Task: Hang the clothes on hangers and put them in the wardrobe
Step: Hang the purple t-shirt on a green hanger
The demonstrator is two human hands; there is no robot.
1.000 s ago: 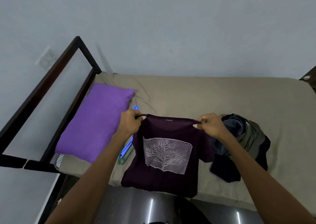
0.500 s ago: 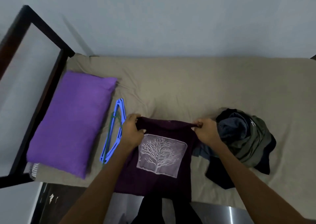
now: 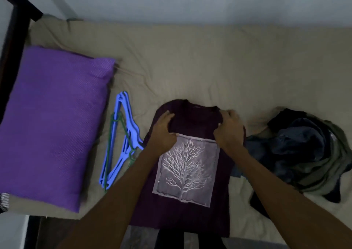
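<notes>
Beige bedsheet [image 3: 190, 62] is filling the view, pale wall behind. Going left to right: purple pillow [image 3: 55, 123] by the dark bed frame [image 3: 11, 39], then blue hangers [image 3: 122, 140] lying just beside it, with a green hanger [image 3: 112, 134] tangled in. Maroon tree-print shirt [image 3: 188, 172] is lying flat at the near edge. My left hand [image 3: 162, 132] is resting on its left shoulder, fingers loosely curved, pressing more than gripping. My right hand [image 3: 229, 130] is sitting on the right shoulder, fingers curled at the collar; real pinch or not, I cannot tell. Pile of dark clothes [image 3: 304, 153] is waiting on the right. I'm judging this as spreading the shirt; next I'm needing a hanger through the neck. Versus a second ago, the shirt is down flat, no longer held up.
</notes>
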